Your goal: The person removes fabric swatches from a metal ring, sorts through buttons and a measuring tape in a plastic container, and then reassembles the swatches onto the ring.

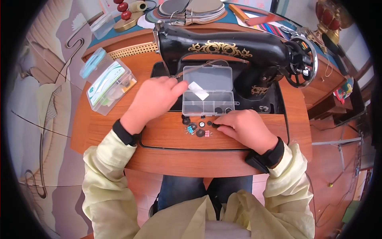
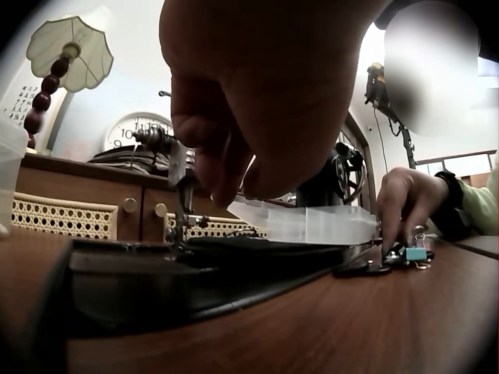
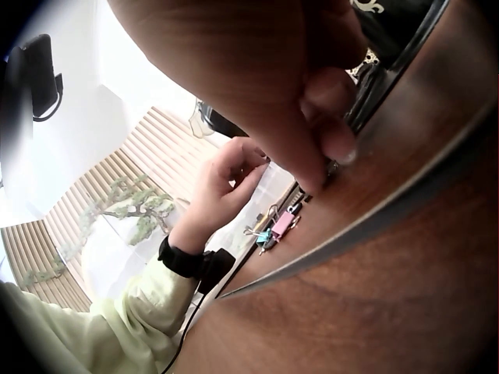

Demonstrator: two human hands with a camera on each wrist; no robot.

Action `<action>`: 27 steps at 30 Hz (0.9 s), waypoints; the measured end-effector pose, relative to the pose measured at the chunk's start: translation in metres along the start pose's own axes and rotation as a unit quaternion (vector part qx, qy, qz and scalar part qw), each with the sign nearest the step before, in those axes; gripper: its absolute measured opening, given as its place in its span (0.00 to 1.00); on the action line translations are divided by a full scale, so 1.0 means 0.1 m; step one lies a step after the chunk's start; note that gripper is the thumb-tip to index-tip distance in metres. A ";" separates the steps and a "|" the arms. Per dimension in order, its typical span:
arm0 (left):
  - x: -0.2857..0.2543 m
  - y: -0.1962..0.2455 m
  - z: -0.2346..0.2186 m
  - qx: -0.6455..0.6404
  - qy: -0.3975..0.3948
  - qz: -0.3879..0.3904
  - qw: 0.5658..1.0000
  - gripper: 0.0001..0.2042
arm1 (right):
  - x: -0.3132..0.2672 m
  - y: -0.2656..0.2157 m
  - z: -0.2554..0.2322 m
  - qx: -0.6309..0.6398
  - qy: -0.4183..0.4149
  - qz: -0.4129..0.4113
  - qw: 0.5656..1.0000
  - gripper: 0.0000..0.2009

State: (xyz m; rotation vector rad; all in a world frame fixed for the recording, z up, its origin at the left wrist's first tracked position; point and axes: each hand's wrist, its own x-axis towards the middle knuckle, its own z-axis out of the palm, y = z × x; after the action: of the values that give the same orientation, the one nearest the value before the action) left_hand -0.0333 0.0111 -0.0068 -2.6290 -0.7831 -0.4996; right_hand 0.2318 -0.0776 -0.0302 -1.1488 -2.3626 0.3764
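Observation:
My right hand (image 1: 248, 129) pinches a small black button (image 1: 216, 125) between thumb and fingertips, low over the wooden sewing table. Beside those fingertips lies a loose group of black buttons (image 1: 200, 133), a light-centred button (image 1: 202, 124), turquoise binder clips (image 1: 190, 130) and pink binder clips (image 1: 208, 133). Just behind them stands a clear compartment box (image 1: 193, 108), lid raised, with a white label (image 1: 198, 91) and a few dark round pieces in its right compartment. My left hand (image 1: 157, 98) hovers at the box's left side, fingers loosely bent, with a gap between thumb and fingers.
A black sewing machine (image 1: 223, 44) with gold ornament stands behind the box, its handwheel (image 1: 301, 61) at right. Another clear plastic case (image 1: 112, 87) sits on the left of the table (image 1: 171, 161). Fabric sample books (image 1: 191, 12) lie on the cabinet behind.

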 end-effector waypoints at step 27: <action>-0.03 0.02 -0.01 -0.309 -0.069 -0.127 0.940 0.16 | 0.08 0.22 -0.11 0.154 0.121 0.242 0.950 0.11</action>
State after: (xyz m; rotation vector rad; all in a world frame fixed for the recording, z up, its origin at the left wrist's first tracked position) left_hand -0.0347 0.0073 -0.0078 -3.1783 -1.1810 -0.7361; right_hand 0.2478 -0.0576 -0.0276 -1.5104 -1.7197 0.6975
